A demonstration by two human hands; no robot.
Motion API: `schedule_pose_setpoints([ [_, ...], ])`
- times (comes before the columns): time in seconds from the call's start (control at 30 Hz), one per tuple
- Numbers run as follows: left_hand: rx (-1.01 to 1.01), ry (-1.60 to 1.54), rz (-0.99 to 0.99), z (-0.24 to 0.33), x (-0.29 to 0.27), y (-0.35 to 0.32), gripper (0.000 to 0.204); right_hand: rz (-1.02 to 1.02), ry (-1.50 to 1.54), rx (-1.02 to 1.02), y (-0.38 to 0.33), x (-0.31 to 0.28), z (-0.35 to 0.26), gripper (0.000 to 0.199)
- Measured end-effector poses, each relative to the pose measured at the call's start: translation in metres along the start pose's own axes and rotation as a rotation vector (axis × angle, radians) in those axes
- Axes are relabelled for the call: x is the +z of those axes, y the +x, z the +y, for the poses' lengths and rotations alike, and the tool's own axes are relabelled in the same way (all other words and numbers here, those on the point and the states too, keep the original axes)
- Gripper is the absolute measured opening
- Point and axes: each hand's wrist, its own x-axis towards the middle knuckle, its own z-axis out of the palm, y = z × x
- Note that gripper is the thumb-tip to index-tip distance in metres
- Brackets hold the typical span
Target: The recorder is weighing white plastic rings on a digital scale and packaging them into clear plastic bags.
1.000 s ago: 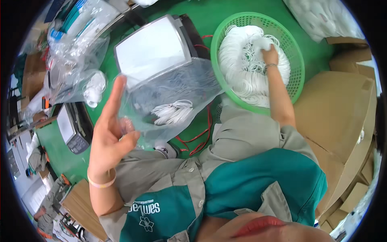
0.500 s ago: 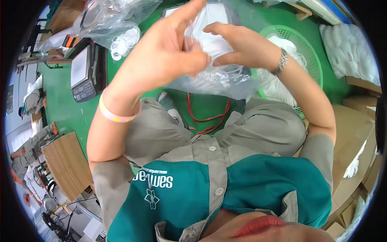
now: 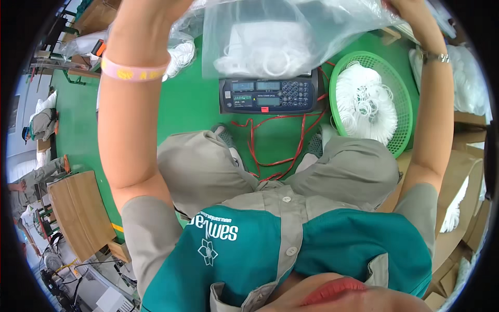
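A clear plastic bag (image 3: 338, 26) spreads across the top of the view between my raised arms. White looped cords (image 3: 267, 52) lie bundled low inside it, over the back of a dark counting scale (image 3: 244, 103). My left hand (image 3: 169, 4) is at the upper edge beside the bag's left side; its fingers are cut off by the frame. At the bag's upper right, the partly visible fingers of my right hand (image 3: 408, 8) are closed on the plastic. Whether the bag rests on the scale cannot be seen.
A green mesh basket (image 3: 405, 125) of white cord coils (image 3: 366, 104) stands right of the scale. Red string (image 3: 275, 164) trails over the green floor between my feet. Cardboard boxes (image 3: 80, 213) stand at left and right. Another person (image 3: 34, 182) sits at far left.
Both hands have moved up and apart, from close together over the bag to its two sides. The bag has shifted away from me, uncovering the scale's panel and the basket's near side.
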Motion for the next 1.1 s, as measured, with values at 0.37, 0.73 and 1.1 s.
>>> schedule_pose_setpoints([
  [0.37,0.002,0.712,0.413,-0.070,-0.084,0.032,0.083,0.019,0.198,0.172,0.074,0.098,0.057,0.029],
  [0.73,-0.126,0.927,0.404,-0.051,-0.076,0.024,0.063,-0.082,0.267,0.195,0.076,0.111,0.053,0.031],
  [1.1,-0.043,1.072,0.427,-0.046,-0.052,0.010,0.077,-0.064,0.197,0.163,0.050,0.080,0.027,0.043],
])
